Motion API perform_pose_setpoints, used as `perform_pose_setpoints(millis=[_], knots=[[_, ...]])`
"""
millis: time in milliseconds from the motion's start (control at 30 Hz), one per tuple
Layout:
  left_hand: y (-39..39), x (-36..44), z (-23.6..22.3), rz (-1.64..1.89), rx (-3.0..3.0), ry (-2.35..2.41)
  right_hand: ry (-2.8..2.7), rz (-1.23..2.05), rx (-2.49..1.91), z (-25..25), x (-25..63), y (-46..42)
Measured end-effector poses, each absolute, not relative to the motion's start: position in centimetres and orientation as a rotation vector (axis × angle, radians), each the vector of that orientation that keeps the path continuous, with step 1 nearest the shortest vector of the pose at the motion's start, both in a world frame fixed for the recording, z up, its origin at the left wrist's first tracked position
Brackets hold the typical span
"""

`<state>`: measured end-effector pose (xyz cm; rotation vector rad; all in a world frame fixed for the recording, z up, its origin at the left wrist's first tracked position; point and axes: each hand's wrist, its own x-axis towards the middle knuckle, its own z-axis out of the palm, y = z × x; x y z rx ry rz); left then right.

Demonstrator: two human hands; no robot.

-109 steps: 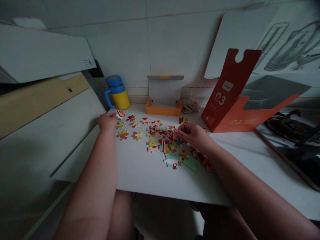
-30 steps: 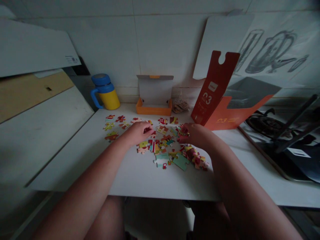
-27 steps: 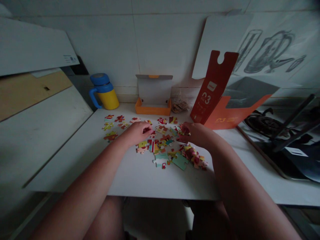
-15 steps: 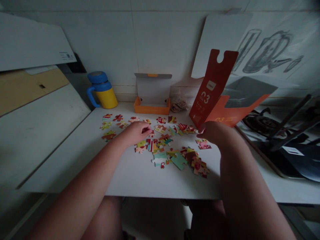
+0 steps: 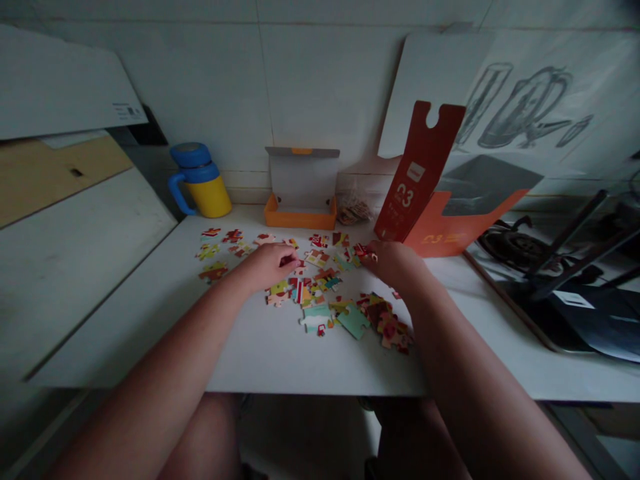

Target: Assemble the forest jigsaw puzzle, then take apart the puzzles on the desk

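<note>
Cardboard puzzle pieces in many colours lie scattered over the white table. My left hand rests among them with its fingers curled together, beside a pale piece with red; whatever is between its fingers is hidden. My right hand reaches in from the right, fingertips closed at a red puzzle piece. Between the hands lies a cream-and-brown piece. Closer to me are a green piece, a pale green-and-white piece and a brownish cluster, some overlapping.
An orange box with its lid up stands at the wall, beside a clear bag of pieces. A tall red-orange carton is behind my right hand. A blue-and-yellow jug stands back left; a black device with antennas lies right.
My right hand has moved left from beside the carton to the red pieces, and its forearm now partly covers a pink piece. My left hand stays nearly in place. The view has shifted slightly.
</note>
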<state>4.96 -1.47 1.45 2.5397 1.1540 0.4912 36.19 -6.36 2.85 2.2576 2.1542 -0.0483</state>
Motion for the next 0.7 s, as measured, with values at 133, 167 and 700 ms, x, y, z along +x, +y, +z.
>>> perform_pose_setpoints(millis=[133,167,700], knots=[[-1.5,5.0,1.4,0.48,2.543,1.148,2.078,-0.012,2.355,2.9,35.7,-6.2],[-1.5,4.9,1.4,0.484,2.547,1.144,2.064,-0.007,2.373,2.9,35.6,-6.2],[-1.8,5.1,1.6,0.488,2.486,1.123,2.122,-0.002,2.303,3.2,34.8,-6.6]])
